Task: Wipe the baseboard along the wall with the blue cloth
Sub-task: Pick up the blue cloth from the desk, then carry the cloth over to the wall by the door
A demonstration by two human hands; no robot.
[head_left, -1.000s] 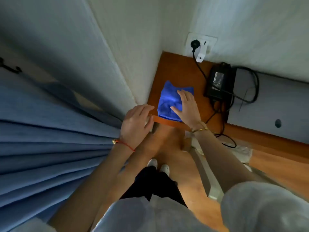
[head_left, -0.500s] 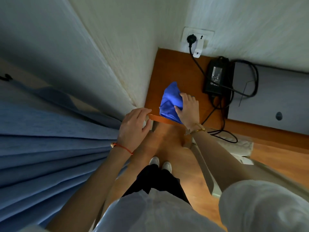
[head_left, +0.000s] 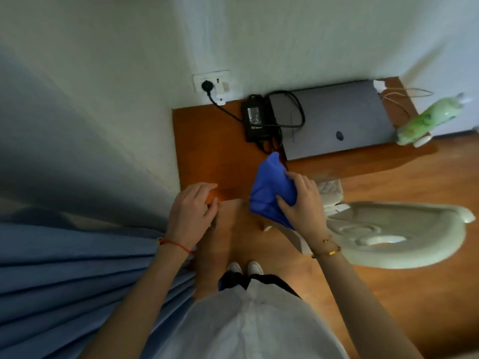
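Blue cloth (head_left: pixel 272 189) is bunched up in the right hand (head_left: pixel 302 203), fingers curled round it just above the front edge of the wooden tabletop (head_left: pixel 207 141), while the left hand (head_left: pixel 191 211) rests loose-fingered on that edge, holding nothing, near the blue curtain (head_left: pixel 77 268).

There are two bare hands (head_left: pixel 191 211), one crumpled blue cloth (head_left: pixel 269 187), one closed grey laptop (head_left: pixel 334 117), one black power brick (head_left: pixel 255 120), one white wall socket (head_left: pixel 212 82), one green bottle (head_left: pixel 427 120) and two white shoes (head_left: pixel 245 267).
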